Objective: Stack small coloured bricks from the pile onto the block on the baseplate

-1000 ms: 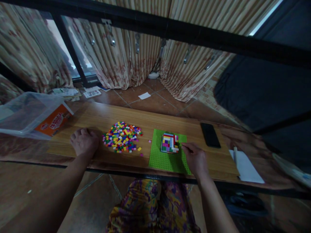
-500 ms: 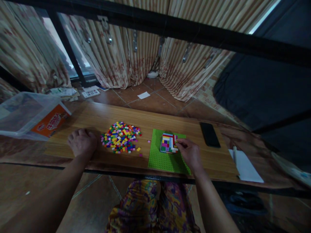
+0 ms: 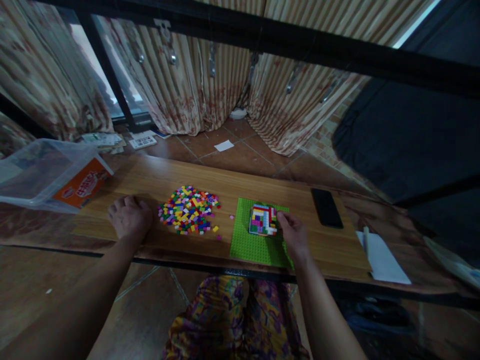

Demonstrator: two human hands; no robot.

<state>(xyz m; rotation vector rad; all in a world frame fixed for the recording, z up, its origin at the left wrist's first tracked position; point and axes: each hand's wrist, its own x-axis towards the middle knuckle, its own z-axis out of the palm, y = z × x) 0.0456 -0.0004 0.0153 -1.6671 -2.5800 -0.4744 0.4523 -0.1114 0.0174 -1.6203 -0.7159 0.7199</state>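
My left hand (image 3: pixel 130 217) rests palm down on the wooden tabletop, fingers loosely spread, holding nothing. Just right of it lies a pile of small toy bricks (image 3: pixel 189 210) in many colours. My right hand (image 3: pixel 294 231) is beside the right edge of a multicoloured brick build (image 3: pixel 263 220), thumb and fingertips pinched together. Whether a brick is between those fingertips is too small to make out. The build sits on a green studded baseplate (image 3: pixel 242 247), whose right part is partly covered by my right hand.
A clear plastic box (image 3: pixel 41 172) with an orange label stands at the left end of the table (image 3: pixel 180 167). Right of the baseplate lie a black phone (image 3: pixel 327 207) and white paper (image 3: pixel 386 262) with a pen (image 3: pixel 366 240). A dark bar (image 3: pixel 240 35) crosses above.
My right fingertips have drawn slightly right, from on the build's right side to its edge. My left hand stays in place on the table. The whole view has shifted a little.
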